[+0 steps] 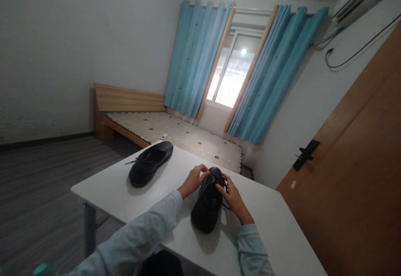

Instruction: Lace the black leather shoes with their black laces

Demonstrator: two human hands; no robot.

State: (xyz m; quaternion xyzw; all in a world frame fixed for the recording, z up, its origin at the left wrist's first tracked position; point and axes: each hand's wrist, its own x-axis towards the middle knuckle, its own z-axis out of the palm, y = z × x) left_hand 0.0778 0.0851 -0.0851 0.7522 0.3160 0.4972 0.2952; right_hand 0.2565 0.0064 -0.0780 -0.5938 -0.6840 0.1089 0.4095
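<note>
A black lace-up shoe (pixel 205 215) stands on the white table (pixel 266 226), its heel toward me and its toe pointing away. At the left side of its lacing is my left hand (pixel 194 180), with the fingers and thumb closed on the upper near the tongue. My right hand (pixel 233 196) grips the other side, its thumb at the shoe's opening and its fingers by the laces. A loose lace end hangs below the right fingers. The exact hold of the fingertips is hard to make out. Farther left, a second black shoe (pixel 144 173) sits apart from both hands.
Behind the table is a bed (pixel 194 136) with a patterned mattress and a small white remote (pixel 164 136) on it. Blue curtains (pixel 200 59) flank the window. A wooden door (pixel 354 175) stands at the right. A green object (pixel 45 269) shows at the bottom left.
</note>
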